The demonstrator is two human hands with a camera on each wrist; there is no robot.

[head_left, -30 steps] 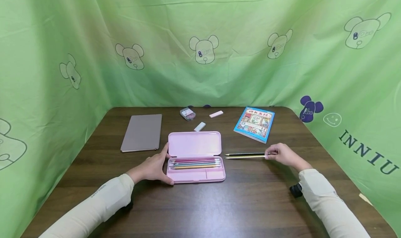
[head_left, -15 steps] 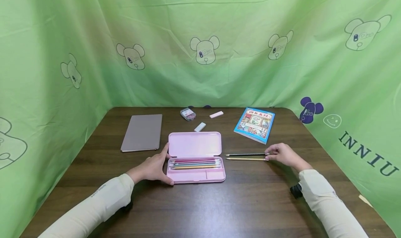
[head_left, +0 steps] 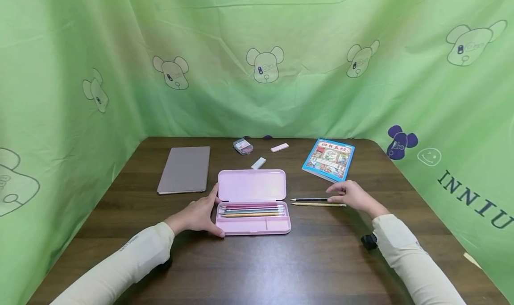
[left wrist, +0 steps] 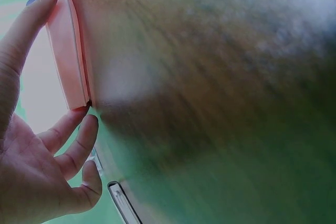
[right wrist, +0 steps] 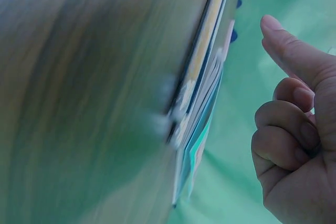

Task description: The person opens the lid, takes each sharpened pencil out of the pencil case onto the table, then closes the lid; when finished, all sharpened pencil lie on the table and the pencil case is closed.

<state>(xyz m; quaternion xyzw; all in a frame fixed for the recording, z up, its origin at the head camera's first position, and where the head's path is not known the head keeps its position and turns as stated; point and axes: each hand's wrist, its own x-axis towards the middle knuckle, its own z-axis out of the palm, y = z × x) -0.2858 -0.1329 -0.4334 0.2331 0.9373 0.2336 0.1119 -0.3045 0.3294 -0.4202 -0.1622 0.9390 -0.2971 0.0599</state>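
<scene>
A pink pencil case (head_left: 253, 202) lies open mid-table, with several pencils in its tray. My left hand (head_left: 198, 213) rests flat against the case's left end, fingers straight; the left wrist view shows the fingers (left wrist: 68, 129) touching the pink edge (left wrist: 65, 51). To the right of the case lie a black pencil (head_left: 308, 199) and a yellow pencil (head_left: 317, 204), side by side. My right hand (head_left: 348, 194) hovers over their right ends and hides the black pencil's end. In the right wrist view its index finger (right wrist: 289, 45) is stretched out, the others loosely curled, with nothing held.
A grey notebook (head_left: 184, 175) lies at back left and a blue picture book (head_left: 329, 159) at back right. A white eraser (head_left: 258, 163), a pink eraser (head_left: 279, 147) and a small clear box (head_left: 242, 146) sit behind the case. Green cloth walls surround the table (head_left: 257, 269).
My right hand has let go of the yellow pencil's end and moved left over the pencils. The yellow pencil now lies slightly nearer me. The left hand has stayed put.
</scene>
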